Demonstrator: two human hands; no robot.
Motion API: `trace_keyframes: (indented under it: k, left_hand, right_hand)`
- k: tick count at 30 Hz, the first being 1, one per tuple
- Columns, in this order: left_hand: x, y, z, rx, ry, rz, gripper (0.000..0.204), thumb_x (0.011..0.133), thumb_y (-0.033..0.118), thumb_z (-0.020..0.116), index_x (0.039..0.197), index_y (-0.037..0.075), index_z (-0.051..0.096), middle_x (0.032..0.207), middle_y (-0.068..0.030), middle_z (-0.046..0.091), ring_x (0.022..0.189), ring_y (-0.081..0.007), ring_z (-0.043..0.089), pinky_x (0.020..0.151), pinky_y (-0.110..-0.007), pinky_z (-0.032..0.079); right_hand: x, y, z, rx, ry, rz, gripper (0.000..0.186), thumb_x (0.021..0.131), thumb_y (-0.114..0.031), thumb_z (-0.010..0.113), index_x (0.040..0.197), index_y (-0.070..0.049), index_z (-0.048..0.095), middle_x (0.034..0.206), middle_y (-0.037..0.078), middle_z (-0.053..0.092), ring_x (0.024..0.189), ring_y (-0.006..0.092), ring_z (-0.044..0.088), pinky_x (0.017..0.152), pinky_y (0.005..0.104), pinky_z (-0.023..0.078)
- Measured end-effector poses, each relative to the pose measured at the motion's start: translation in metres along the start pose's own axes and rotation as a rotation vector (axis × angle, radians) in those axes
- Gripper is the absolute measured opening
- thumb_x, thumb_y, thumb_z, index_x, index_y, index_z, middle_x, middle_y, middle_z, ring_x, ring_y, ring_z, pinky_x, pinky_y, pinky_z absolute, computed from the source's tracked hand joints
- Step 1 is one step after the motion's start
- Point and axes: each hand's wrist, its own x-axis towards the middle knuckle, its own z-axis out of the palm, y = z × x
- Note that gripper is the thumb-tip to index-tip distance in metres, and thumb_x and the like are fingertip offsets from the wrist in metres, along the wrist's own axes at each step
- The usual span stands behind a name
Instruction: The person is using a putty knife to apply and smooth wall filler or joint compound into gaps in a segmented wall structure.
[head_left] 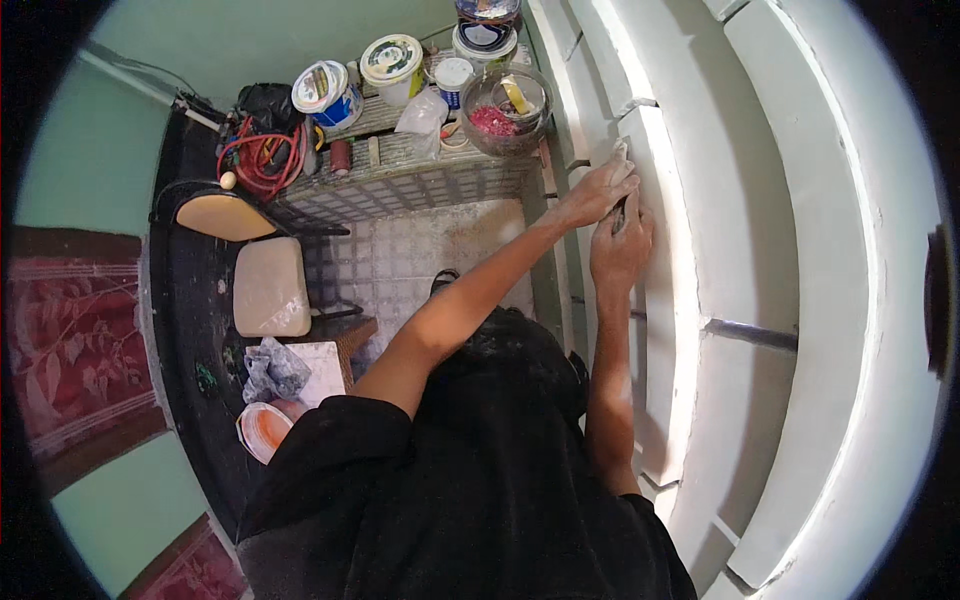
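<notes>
Both arms reach to the white panelled wall (660, 300), which has raised blocks parted by grooves. My left hand (597, 193) is closed, its fingertips pressed together against the edge of a raised block; a small pale bit shows at the tips, too small to name. Just beside and below it, my right hand (621, 250) is closed too, with one finger stretched along the panel. Between the two hands a small dark thing (619, 213) shows, mostly hidden by the fingers. White dust marks the right forearm.
A ribbed bench (380, 160) holds paint buckets (392, 68), a clear bowl with red stuff (505, 110), a plastic bag (424, 118) and red hose (265, 160). On the left stand a chair (270, 287) and a white tub with orange residue (264, 431).
</notes>
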Motion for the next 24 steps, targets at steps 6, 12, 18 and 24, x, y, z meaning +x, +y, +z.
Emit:
trace_keyframes:
  k: [6,12,18,24]
  left_hand:
    - [0.005,0.003,-0.002,0.038,-0.073,-0.058,0.085,0.103,0.037,0.053,0.157,-0.006,0.002,0.158,-0.0280,0.029,0.143,-0.0326,0.040,0.117,-0.033,0.030]
    - [0.006,0.002,-0.002,-0.021,-0.089,0.021,0.084,0.104,0.033,0.052,0.157,-0.005,0.000,0.165,-0.0260,0.014,0.145,-0.0328,0.038,0.118,-0.034,0.029]
    - [0.008,-0.004,-0.003,0.032,-0.084,0.071,0.083,0.104,0.031,0.051,0.157,-0.006,-0.001,0.165,-0.0258,0.012,0.145,-0.0339,0.038,0.118,-0.035,0.029]
    - [0.017,-0.002,-0.006,0.012,-0.051,0.066,0.083,0.104,0.033,0.050,0.157,-0.007,0.000,0.163,-0.0286,0.016,0.143,-0.0359,0.040,0.116,-0.035,0.032]
  right_hand:
    - [-0.005,0.007,0.013,-0.005,0.103,-0.071,0.054,0.088,-0.006,0.059,0.141,-0.002,0.054,0.117,0.021,0.059,0.110,0.0393,0.057,0.097,0.0463,0.044]
    - [-0.004,0.012,0.023,-0.004,0.118,-0.065,0.053,0.087,-0.006,0.061,0.139,-0.001,0.056,0.119,0.021,0.057,0.113,0.0390,0.054,0.099,0.0466,0.042]
    - [-0.007,0.015,0.034,0.065,0.105,-0.015,0.051,0.087,-0.006,0.060,0.137,0.001,0.057,0.118,0.022,0.055,0.113,0.0384,0.053,0.099,0.0452,0.042]
    - [0.006,0.014,0.033,0.025,0.124,-0.103,0.050,0.086,-0.006,0.060,0.136,0.002,0.058,0.114,0.021,0.057,0.112,0.0388,0.054,0.098,0.0458,0.043]
